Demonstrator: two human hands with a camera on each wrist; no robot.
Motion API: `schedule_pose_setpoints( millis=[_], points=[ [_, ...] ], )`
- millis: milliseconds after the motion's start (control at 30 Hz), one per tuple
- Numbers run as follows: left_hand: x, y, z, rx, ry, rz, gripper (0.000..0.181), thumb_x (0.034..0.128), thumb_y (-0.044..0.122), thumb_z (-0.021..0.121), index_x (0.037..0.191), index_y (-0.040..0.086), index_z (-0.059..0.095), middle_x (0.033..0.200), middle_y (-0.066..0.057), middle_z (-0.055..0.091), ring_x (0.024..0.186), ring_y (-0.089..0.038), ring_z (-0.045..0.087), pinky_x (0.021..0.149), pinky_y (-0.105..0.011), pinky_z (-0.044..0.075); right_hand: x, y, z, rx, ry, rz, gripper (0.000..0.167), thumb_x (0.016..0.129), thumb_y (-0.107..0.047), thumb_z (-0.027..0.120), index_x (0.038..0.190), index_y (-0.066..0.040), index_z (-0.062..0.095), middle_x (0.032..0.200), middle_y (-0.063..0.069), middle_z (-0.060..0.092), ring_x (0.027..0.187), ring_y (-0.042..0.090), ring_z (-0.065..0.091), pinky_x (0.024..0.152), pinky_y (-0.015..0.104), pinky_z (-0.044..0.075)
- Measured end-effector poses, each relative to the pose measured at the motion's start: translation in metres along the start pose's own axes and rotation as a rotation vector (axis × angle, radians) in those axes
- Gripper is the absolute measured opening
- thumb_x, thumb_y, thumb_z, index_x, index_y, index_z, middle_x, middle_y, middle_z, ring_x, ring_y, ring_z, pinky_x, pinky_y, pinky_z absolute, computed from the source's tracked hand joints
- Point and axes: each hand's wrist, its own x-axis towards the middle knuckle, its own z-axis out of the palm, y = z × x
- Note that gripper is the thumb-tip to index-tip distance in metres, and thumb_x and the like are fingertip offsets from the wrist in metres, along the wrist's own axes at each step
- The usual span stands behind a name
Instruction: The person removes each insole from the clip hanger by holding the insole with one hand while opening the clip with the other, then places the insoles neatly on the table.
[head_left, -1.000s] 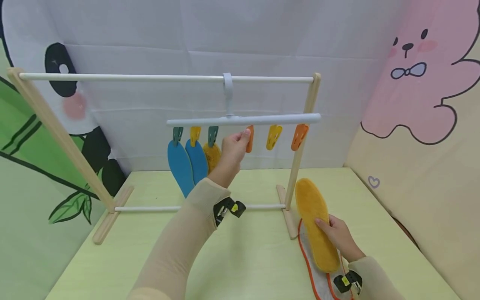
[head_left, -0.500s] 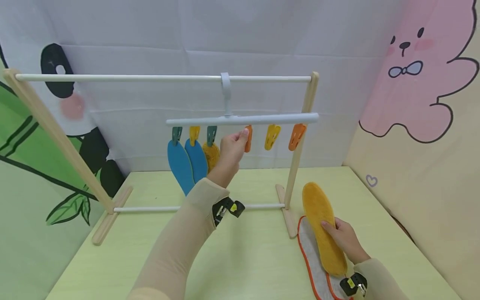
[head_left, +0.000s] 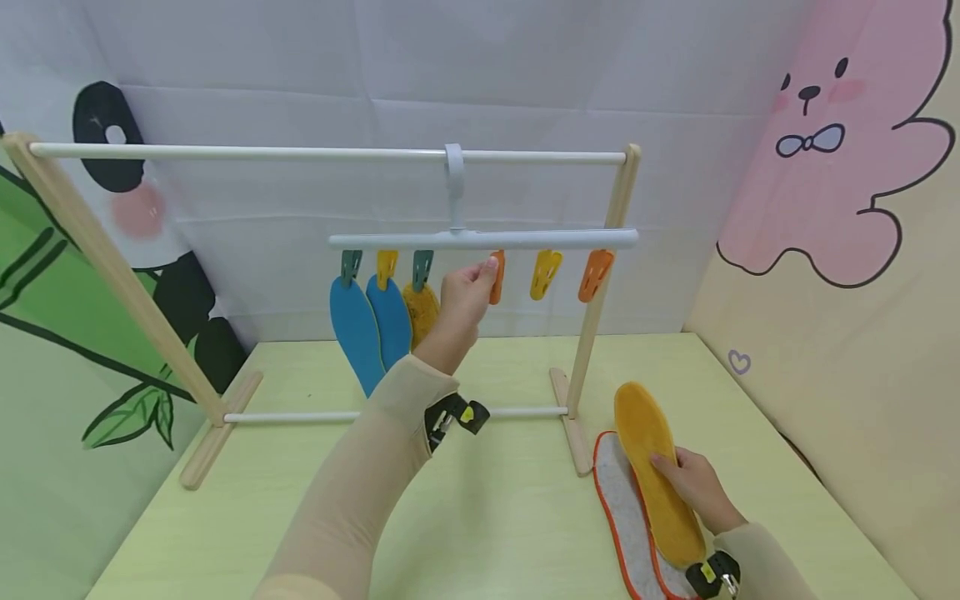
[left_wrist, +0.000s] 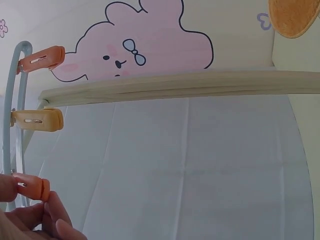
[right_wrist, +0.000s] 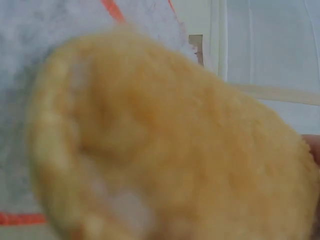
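My left hand (head_left: 463, 304) pinches an orange clip (head_left: 497, 277) that hangs from the white hanger bar (head_left: 525, 240); the left wrist view shows the same orange clip (left_wrist: 33, 186) between thumb and fingers. At the right, my right hand (head_left: 697, 487) grips a yellow fuzzy insole (head_left: 647, 433) by its side, thumb on top, above grey insoles (head_left: 621, 500) with red edging. The yellow insole (right_wrist: 190, 140) fills much of the right wrist view, blurred. Left of my left hand, blue insoles (head_left: 354, 329) and a speckled yellow insole (head_left: 422, 310), partly hidden by the hand, hang from clips.
A wooden rack (head_left: 127, 275) with white rods stands on the pale table (head_left: 495, 517). The hanger hooks over its top rod (head_left: 300, 153). A yellow clip (head_left: 546, 275) and another orange clip (head_left: 596, 276) hang on the bar's right part, holding nothing.
The right hand has moved a little right and toward the table's front edge with the yellow insole. The left hand has stayed at the orange clip.
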Motion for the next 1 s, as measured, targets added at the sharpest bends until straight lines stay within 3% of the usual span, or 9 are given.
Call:
schedule_pose_setpoints(
  millis=[1000],
  points=[
    [0.000,0.000,0.001,-0.001,-0.003,-0.007,0.042,0.0993,0.032,0.050,0.123,-0.001,0.061,0.121,-0.014,0.060,0.109,-0.025,0.049,0.102,-0.039,0.037,-0.006,0.017,-0.007,-0.074,-0.063,0.104,0.033,0.097,-0.020,0.052,0.100,0.013,0.056,0.079,0.006,0.062,0.067,0.016,0.058,0.062,0.032,0.049]
  ],
)
